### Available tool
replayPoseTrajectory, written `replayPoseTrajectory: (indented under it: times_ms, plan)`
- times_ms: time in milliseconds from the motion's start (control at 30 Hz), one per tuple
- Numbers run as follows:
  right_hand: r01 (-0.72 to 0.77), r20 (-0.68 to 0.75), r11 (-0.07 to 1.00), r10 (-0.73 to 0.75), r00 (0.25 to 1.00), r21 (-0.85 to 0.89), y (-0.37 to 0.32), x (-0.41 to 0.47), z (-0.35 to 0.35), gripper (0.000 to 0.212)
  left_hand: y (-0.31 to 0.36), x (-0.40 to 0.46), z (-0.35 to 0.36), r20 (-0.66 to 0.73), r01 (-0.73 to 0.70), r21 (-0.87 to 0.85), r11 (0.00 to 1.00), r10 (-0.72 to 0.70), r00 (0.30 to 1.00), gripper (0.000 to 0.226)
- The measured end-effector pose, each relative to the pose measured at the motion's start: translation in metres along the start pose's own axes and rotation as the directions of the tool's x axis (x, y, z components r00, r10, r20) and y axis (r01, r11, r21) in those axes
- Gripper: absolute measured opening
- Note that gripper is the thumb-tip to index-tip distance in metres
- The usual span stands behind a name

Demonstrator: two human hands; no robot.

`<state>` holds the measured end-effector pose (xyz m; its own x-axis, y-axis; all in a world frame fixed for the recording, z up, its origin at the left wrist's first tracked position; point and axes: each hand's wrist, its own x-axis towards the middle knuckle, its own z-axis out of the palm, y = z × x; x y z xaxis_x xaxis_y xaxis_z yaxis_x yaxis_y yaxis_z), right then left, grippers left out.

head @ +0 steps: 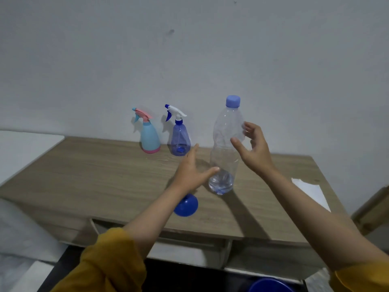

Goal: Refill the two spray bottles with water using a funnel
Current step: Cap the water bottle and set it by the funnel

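Two spray bottles stand at the back of the wooden table [84, 171], near the wall: a light blue one with a pink trigger [149, 137] and a see-through blue one with a white trigger [180, 138]. A tall clear water bottle with a blue cap [226, 144] stands upright in the middle, with only a little water at its bottom. My right hand [253, 149] is open just right of it, fingers curved around it without a clear grip. My left hand [193, 170] is open at its lower left, thumb near its base. A blue funnel [186, 205] lies partly under my left forearm.
A white sheet of paper or cloth [311, 191] lies at the table's right edge. A blue round container rim [267, 285] shows below the table's front. A wooden piece [372, 209] stands at the far right. White bedding [23, 228] is at the left.
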<state>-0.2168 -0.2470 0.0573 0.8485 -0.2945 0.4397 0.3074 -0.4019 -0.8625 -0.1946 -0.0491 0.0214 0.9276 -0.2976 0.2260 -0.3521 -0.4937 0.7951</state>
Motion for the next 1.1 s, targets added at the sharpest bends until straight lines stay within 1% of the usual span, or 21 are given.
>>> replayPoseTrajectory:
  times_ms: [67, 167, 267, 333, 467, 600, 667, 800, 900, 1000, 1100]
  plan:
    - [0.015, 0.038, 0.997, -0.013, 0.999, -0.076, 0.021, -0.016, 0.004, 0.071, -0.028, -0.019, -0.004, 0.024, 0.086, 0.034, 0.996, -0.087, 0.996, 0.104]
    - [-0.085, 0.052, 0.991, 0.091, 0.994, -0.106, 0.046, -0.030, 0.015, 0.092, -0.065, -0.040, -0.007, 0.045, 0.235, 0.083, 0.968, -0.239, 0.970, 0.117]
    - [-0.162, 0.048, 0.985, 0.165, 0.985, -0.068, 0.056, -0.036, 0.027, 0.100, -0.090, -0.053, -0.005, 0.062, 0.343, 0.093, 0.935, -0.349, 0.935, 0.126]
    - [-0.191, 0.036, 0.980, 0.193, 0.981, -0.055, 0.059, -0.037, 0.036, 0.104, -0.101, -0.057, -0.002, 0.078, 0.373, 0.102, 0.922, -0.381, 0.921, 0.123]
    - [-0.232, -0.043, 0.971, 0.230, 0.972, -0.054, 0.066, -0.038, 0.053, 0.111, -0.114, -0.058, 0.003, 0.113, 0.342, 0.134, 0.930, -0.357, 0.927, 0.106]
    - [-0.263, -0.118, 0.963, 0.256, 0.960, -0.056, 0.065, -0.037, 0.063, 0.101, -0.122, -0.055, 0.007, 0.109, 0.256, 0.167, 0.952, -0.276, 0.955, 0.084]
    - [-0.269, -0.153, 0.961, 0.257, 0.954, -0.066, 0.066, -0.035, 0.066, 0.095, -0.124, -0.051, 0.005, 0.104, 0.217, 0.191, 0.957, -0.239, 0.965, 0.077]
    - [-0.300, -0.259, 0.952, 0.277, 0.925, -0.056, 0.066, -0.026, 0.070, 0.094, -0.124, -0.030, 0.002, 0.058, 0.130, 0.240, 0.962, -0.148, 0.987, 0.071]
    - [-0.288, -0.338, 0.957, 0.260, 0.904, -0.033, 0.063, -0.007, 0.069, 0.094, -0.119, 0.004, 0.003, 0.027, 0.133, 0.223, 0.966, -0.142, 0.989, 0.069]
    - [-0.283, -0.376, 0.958, 0.250, 0.892, -0.034, 0.064, 0.020, 0.066, 0.094, -0.110, 0.046, 0.009, -0.014, 0.124, 0.207, 0.970, -0.124, 0.992, 0.066]
    - [-0.289, -0.398, 0.955, 0.243, 0.884, -0.059, 0.076, 0.048, 0.068, 0.096, -0.103, 0.090, 0.024, 0.001, 0.112, 0.214, 0.970, -0.115, 0.993, 0.067]
